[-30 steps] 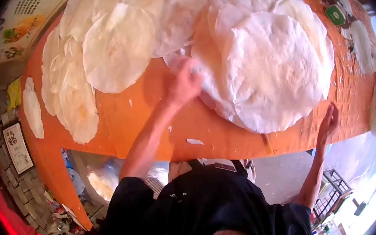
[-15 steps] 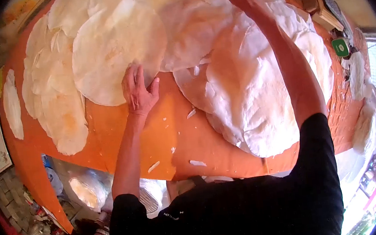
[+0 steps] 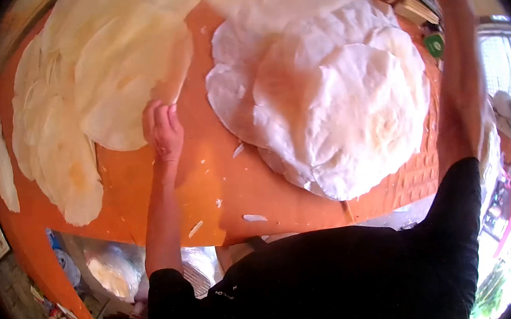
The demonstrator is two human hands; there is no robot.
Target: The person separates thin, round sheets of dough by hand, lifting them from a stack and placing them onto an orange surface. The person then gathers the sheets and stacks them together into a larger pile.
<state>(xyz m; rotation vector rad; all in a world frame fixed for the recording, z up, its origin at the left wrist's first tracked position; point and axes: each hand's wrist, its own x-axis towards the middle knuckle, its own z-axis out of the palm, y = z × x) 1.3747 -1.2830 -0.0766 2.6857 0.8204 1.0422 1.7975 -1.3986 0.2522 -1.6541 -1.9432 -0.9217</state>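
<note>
Pale round sheet (image 3: 128,73) at left: the left hand (image 3: 164,132), fingers closed, pinches its near-right edge. Orange tabletop (image 3: 199,72) has just been bared beside it, parting it from the right stack (image 3: 356,111). The right hand is out of view, its grip untellable.

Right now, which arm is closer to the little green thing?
Right. The right forearm runs close beside the green thing; its hand is out of view. The left hand is across the orange table, pinching a pale sheet.
</note>
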